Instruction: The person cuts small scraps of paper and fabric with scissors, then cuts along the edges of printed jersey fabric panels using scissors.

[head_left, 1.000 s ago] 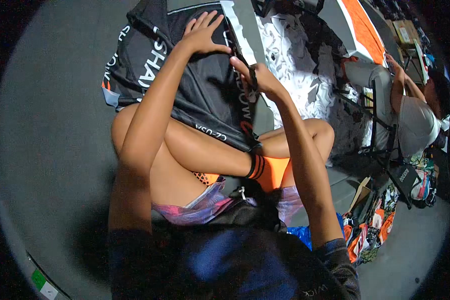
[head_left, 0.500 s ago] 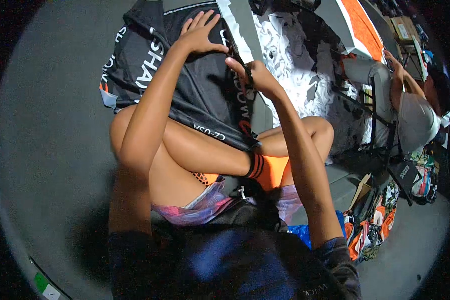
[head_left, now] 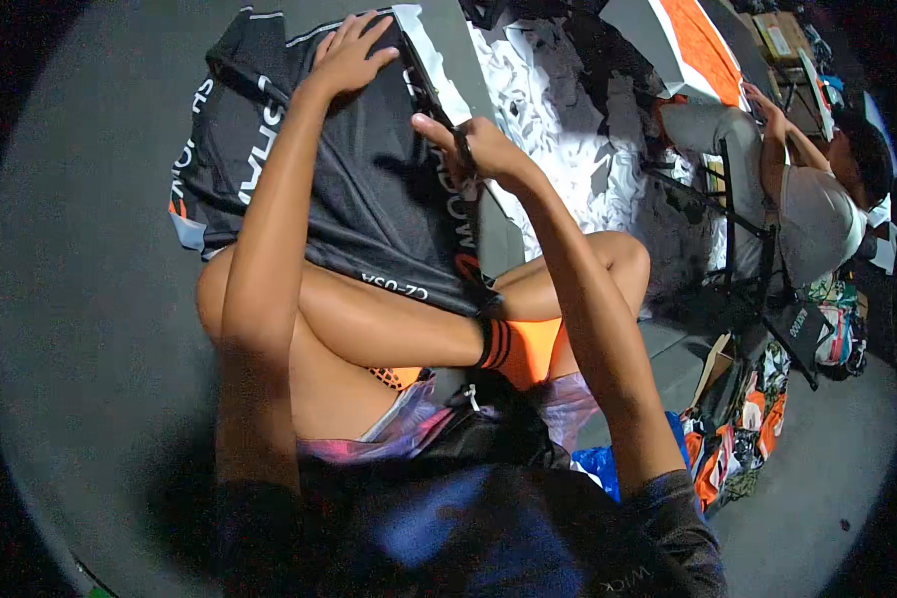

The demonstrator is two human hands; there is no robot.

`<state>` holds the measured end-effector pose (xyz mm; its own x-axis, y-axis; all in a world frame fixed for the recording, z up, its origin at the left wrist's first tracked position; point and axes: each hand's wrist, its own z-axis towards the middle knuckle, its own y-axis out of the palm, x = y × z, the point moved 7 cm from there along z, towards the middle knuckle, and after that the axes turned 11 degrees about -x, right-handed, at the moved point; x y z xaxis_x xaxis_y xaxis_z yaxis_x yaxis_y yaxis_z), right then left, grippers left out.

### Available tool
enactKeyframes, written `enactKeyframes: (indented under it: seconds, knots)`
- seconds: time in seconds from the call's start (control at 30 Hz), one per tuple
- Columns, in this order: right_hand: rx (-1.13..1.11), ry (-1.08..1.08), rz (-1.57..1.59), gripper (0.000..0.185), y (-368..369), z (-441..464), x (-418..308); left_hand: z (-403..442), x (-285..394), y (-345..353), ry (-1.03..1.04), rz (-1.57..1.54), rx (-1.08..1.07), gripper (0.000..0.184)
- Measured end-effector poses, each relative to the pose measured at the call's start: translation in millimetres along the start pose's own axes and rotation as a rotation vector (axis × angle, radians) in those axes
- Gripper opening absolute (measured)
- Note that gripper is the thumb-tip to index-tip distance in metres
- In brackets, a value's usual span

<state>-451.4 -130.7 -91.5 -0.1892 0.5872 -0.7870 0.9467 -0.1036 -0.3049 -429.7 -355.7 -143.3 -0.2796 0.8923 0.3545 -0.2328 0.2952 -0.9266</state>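
Observation:
A black jersey (head_left: 359, 189) with white lettering is spread over the floor in front of my crossed legs and reaches my shins. Near its top edge my left hand (head_left: 357, 60) lies flat on the cloth, fingers spread. My right hand (head_left: 490, 151) is closed at the jersey's right side around dark scissors (head_left: 462, 149), largely covered by the fingers; the thumb sticks out to the left. Along that same side runs a white strip (head_left: 434, 65), its outer edge ragged.
Many white scraps (head_left: 538, 120) lie on the floor to the right, beside dark fabric (head_left: 608, 149). Further right, a person (head_left: 817, 224) sits on a folding chair (head_left: 733, 209), hands at a white-and-orange piece (head_left: 703, 50). Colourful printed cloth (head_left: 738, 439) is piled at lower right.
The whole view has shifted, so jersey and hands appear further left. My left hand remains flat on the cloth and my right hand stays closed at its right edge.

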Motion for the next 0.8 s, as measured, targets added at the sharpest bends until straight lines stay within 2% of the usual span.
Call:
enactKeyframes:
  seconds: [0.13, 0.33, 0.6, 0.8]
  knots:
    - [0.029, -0.006, -0.014, 0.068, -2.2, 2.1, 1.2, 0.8, -0.5, 1.2, 0.005, 0.058, 0.006, 0.055]
    - [0.078, -0.071, -0.014, 0.068, -3.3, 9.5, -1.1, -4.5, 8.4, -4.0, -0.030, 0.059, 0.021, 0.058]
    - [0.076, -0.023, -0.040, 0.068, -3.3, 4.3, 3.1, -6.4, 12.4, -6.5, -0.038, 0.073, 0.046, 0.059]
    - [-0.099, 0.004, 0.040, 0.067, 1.8, -6.5, 2.9, -5.7, 9.9, -6.1, -0.072, 0.054, 0.025, 0.063]
